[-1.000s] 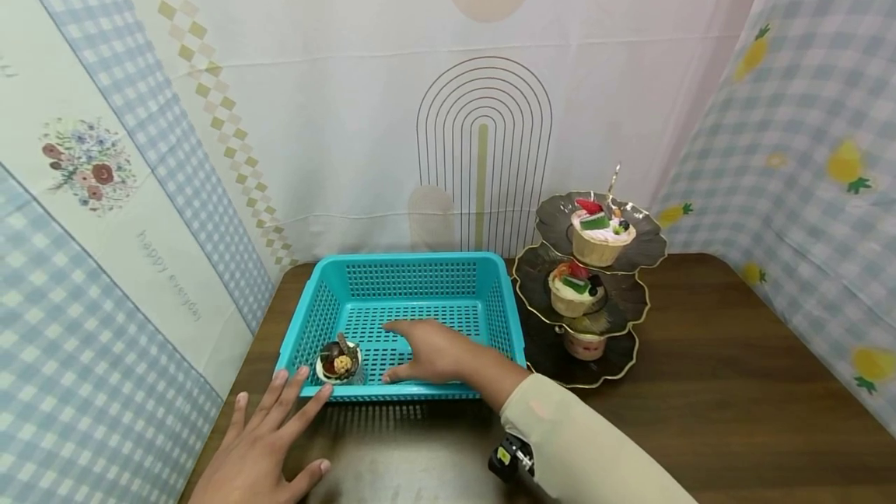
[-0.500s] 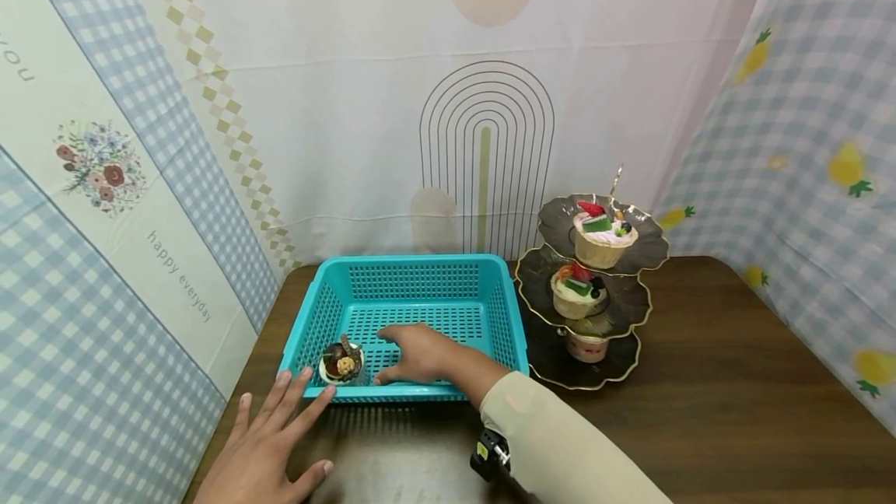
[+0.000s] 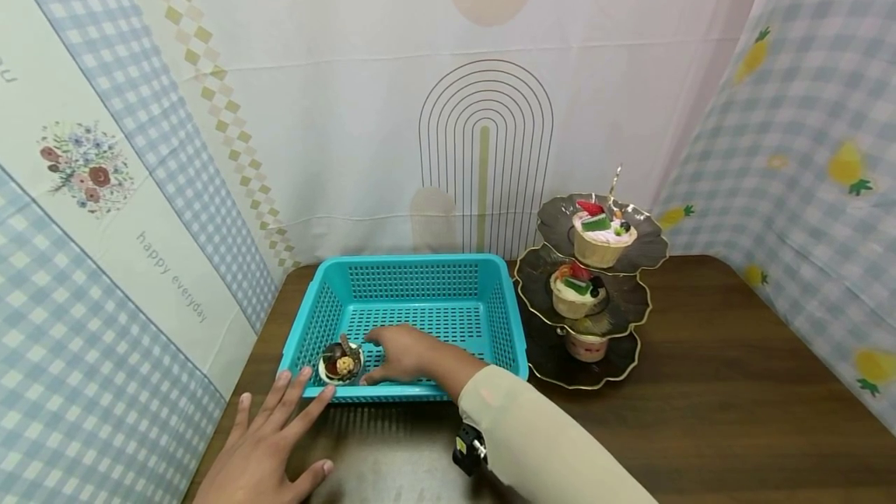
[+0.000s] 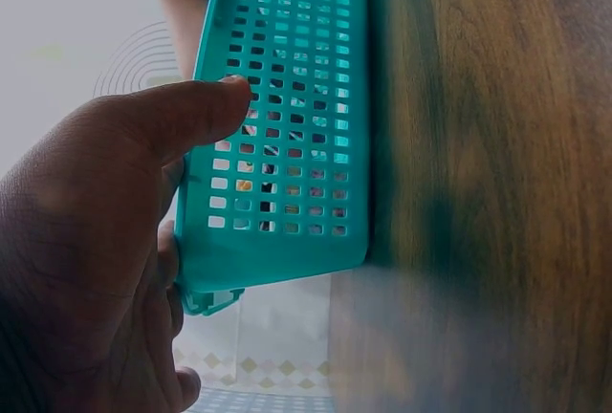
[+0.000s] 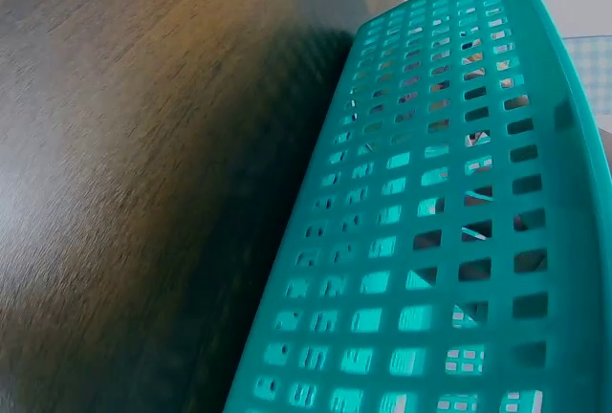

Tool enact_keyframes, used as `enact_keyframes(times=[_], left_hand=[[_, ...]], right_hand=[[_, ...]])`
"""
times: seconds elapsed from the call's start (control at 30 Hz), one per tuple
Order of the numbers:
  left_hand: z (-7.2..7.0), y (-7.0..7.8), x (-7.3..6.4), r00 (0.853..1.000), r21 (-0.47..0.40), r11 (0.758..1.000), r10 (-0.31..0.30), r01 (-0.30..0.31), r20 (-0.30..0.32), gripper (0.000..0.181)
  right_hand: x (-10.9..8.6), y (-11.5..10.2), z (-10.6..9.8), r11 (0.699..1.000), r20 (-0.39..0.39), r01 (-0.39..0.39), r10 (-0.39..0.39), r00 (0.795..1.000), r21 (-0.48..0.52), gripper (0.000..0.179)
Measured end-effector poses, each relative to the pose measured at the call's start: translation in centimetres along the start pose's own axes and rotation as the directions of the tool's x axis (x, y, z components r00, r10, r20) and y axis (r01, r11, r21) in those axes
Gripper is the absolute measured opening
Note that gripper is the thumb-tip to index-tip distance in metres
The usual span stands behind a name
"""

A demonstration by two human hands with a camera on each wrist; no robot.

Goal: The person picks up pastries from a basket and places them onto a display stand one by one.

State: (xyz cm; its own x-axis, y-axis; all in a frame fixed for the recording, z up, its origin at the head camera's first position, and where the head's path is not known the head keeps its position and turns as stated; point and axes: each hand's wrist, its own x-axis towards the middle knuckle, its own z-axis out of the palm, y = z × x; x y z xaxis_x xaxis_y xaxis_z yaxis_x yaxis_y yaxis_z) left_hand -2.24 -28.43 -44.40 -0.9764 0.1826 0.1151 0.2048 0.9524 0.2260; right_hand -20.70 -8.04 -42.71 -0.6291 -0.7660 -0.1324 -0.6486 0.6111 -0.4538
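Observation:
A small dessert cup (image 3: 340, 364) with dark chocolate and a nut-like topping stands in the front left corner of the turquoise basket (image 3: 434, 259). My right hand (image 3: 402, 352) reaches over the front rim into the basket. Its thumb and fingers are parted just right of the cup, and I cannot tell whether they touch it. My left hand (image 3: 262, 442) lies at the front left corner with spread fingers, its fingertips at the rim. In the left wrist view the thumb (image 4: 206, 115) of that hand lies before the perforated wall. The right wrist view shows only the basket's outer wall (image 5: 411, 241).
Right of the basket stands a dark three-tier stand (image 3: 623, 309) with gold edges. It holds a fruit-topped tart (image 3: 602, 243) on top, another tart (image 3: 575, 294) in the middle and a pink cup (image 3: 586, 347) below. Patterned cloths hang around the brown table (image 3: 735, 395).
My right hand has moved left inside the basket, closer to the dessert cup. The left hand stays at the basket's corner.

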Motion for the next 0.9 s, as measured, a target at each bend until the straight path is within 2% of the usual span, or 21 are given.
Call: enact_keyframes(times=[0.47, 0.7, 0.9], left_hand=[[0.0, -0.1, 0.1, 1.0, -0.009, 1.0, -0.007, 0.007, 0.006, 0.09], [0.0, 0.0, 0.0, 1.0, -0.008, 1.0, 0.003, -0.003, 0.0, 0.088], [0.0, 0.1, 0.0, 1.0, -0.008, 1.0, -0.009, 0.009, 0.002, 0.088]], right_hand=[[1.9, -1.2, 0.8, 0.997, 0.04, -0.06, 0.062, 0.997, -0.038, 0.072], [2.4, -1.6, 1.0, 0.998, 0.036, -0.049, 0.05, 0.998, -0.027, 0.067], [2.6, -1.7, 1.2, 0.998, 0.031, -0.051, 0.053, 0.998, -0.039, 0.076]])
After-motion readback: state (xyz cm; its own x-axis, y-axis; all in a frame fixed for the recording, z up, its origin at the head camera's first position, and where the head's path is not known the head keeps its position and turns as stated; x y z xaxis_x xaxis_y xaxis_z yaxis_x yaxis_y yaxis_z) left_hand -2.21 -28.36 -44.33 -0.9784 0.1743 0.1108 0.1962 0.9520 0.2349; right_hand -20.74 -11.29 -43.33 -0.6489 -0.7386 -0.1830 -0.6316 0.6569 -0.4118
